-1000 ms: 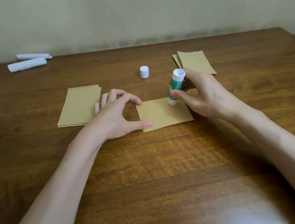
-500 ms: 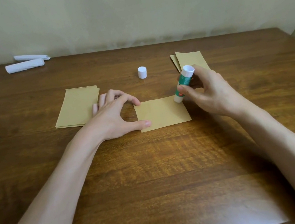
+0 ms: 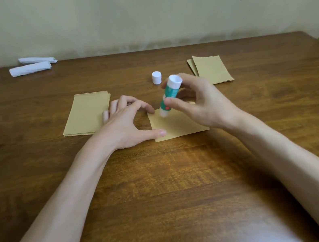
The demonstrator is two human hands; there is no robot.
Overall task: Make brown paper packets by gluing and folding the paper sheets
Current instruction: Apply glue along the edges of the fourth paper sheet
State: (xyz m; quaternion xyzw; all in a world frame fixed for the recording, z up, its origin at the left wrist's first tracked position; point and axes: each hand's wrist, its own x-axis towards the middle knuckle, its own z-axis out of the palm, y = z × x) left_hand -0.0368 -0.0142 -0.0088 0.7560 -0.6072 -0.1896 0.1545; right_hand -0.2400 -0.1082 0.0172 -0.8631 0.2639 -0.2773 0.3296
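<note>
A folded brown paper sheet (image 3: 178, 125) lies flat in the middle of the wooden table (image 3: 167, 194). My left hand (image 3: 127, 124) holds it down at its left edge, thumb tip and index fingertip pressed on the paper. My right hand (image 3: 200, 103) grips a green and white glue stick (image 3: 170, 95), tilted, with its tip on the sheet's far left part. The stick's white cap (image 3: 156, 77) stands on the table behind. A stack of brown sheets (image 3: 87, 113) lies to the left, partly under my left fingers.
Another small pile of brown paper (image 3: 210, 68) lies at the back right. Two white rolled papers (image 3: 32, 65) sit at the far left near the wall. The table's right edge runs close by at the far right.
My right hand has drawn the glue stick leftward along the sheet's far edge, from its right end to near the left corner. My left hand has stayed in place.
</note>
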